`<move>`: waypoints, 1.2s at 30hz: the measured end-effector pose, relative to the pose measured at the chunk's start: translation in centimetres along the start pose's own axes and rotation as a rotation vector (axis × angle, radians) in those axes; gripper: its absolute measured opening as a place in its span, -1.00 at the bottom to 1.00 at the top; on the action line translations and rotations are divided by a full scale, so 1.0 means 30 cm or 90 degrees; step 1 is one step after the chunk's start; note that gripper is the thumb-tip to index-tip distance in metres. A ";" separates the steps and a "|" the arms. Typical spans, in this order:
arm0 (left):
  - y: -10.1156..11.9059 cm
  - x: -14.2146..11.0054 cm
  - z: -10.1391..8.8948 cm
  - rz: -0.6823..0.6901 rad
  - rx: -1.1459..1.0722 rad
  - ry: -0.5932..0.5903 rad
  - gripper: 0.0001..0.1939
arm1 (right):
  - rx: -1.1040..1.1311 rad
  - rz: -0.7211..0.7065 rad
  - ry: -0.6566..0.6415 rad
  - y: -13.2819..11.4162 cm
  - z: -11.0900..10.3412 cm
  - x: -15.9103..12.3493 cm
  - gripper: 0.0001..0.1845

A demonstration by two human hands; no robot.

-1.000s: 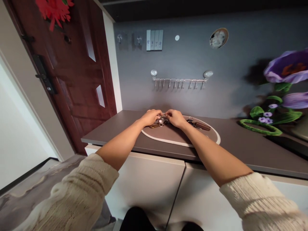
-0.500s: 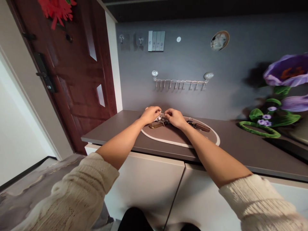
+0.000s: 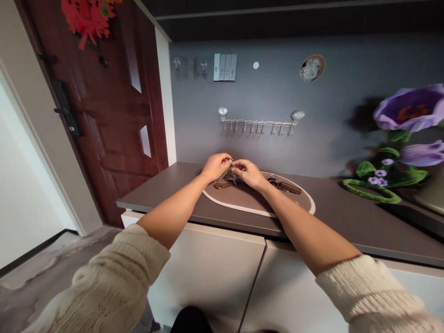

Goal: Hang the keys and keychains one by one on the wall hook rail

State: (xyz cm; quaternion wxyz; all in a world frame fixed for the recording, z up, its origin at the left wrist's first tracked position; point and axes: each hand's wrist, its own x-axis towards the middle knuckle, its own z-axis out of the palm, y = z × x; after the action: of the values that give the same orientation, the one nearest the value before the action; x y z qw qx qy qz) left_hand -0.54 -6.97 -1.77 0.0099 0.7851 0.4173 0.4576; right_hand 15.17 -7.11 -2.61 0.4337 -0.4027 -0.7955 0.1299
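Observation:
Over the oval brown mat (image 3: 256, 199) with a pale rim, my left hand (image 3: 215, 166) is closed, thumb and fingers pinching a small metal key ring (image 3: 231, 162). My right hand (image 3: 249, 172) meets it from the right, its fingertips closed on the same ring; the exact grip is partly hidden. Just below the fingers lie keys (image 3: 231, 177) and a brown fob (image 3: 224, 185) on the mat. To the right of my right hand, a second bunch of keys (image 3: 275, 181) with a dark brown fob (image 3: 290, 187) rests on the mat.
A rail of clear hooks (image 3: 258, 124) is fixed to the grey wall behind the counter (image 3: 347, 217). Purple artificial flowers (image 3: 409, 111) and a green loop (image 3: 371, 196) stand at the right. A dark red door (image 3: 114, 120) is at the left; white cabinet doors (image 3: 208, 259) are below.
My right hand has moved left, closing the gap, so its fingertips now meet my left hand's at the ring. The view has tilted up slightly.

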 end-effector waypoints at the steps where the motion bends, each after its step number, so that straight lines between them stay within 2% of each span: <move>1: 0.001 0.000 -0.001 0.002 0.000 0.000 -0.78 | 0.001 0.002 0.002 0.002 0.000 0.001 -0.78; 8: -0.003 0.006 -0.004 0.014 0.025 -0.003 -0.76 | -0.002 -0.011 0.020 0.021 -0.003 0.010 -0.80; 13: -0.012 0.009 -0.002 0.011 0.016 0.005 -0.75 | -0.004 -0.025 0.065 0.036 -0.013 0.023 -0.83; 19: -0.013 0.003 0.002 -0.017 -0.102 -0.026 -0.72 | 0.043 -0.015 0.101 0.020 -0.028 0.024 -0.84; 27: 0.022 -0.011 -0.001 -0.079 -0.311 -0.106 -0.71 | 0.107 0.000 0.137 0.016 -0.037 0.029 -0.80; 32: 0.039 -0.015 -0.005 -0.099 -0.351 -0.140 -0.75 | 0.183 0.018 0.131 0.018 -0.033 0.030 -0.75; 36: 0.046 -0.015 -0.007 -0.072 -0.349 -0.120 -0.75 | 0.229 0.037 0.134 0.009 -0.031 0.027 -0.70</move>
State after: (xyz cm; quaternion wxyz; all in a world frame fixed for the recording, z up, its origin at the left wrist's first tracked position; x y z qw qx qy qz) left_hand 0.10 -8.25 -1.39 0.2855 0.7677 0.3183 0.4774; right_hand 15.81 -6.44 -1.74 0.5754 -0.3530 -0.6977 0.2399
